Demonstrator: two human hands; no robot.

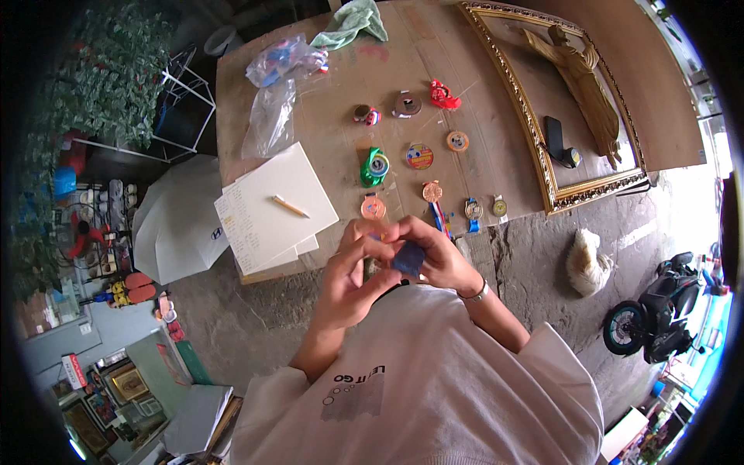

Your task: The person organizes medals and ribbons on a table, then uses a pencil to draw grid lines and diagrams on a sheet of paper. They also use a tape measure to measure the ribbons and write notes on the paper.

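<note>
Both my hands are raised together in front of my chest, just off the table's near edge. A dark blue piece of folded cloth, like a ribbon, sits between them. My right hand closes round it, and my left hand grips it from the other side with bent fingers. Part of what they hold is hidden. Beyond my fingertips lie a copper-coloured medal, a bronze medal on a striped ribbon, a medal with blue ribbon and a small gold medal.
Farther up the cardboard-covered table are a green-ribboned medal, round badges and a red bundle. Left are paper sheets with a pencil and plastic bags. A gilt frame holds a carved figure. A dog lies right.
</note>
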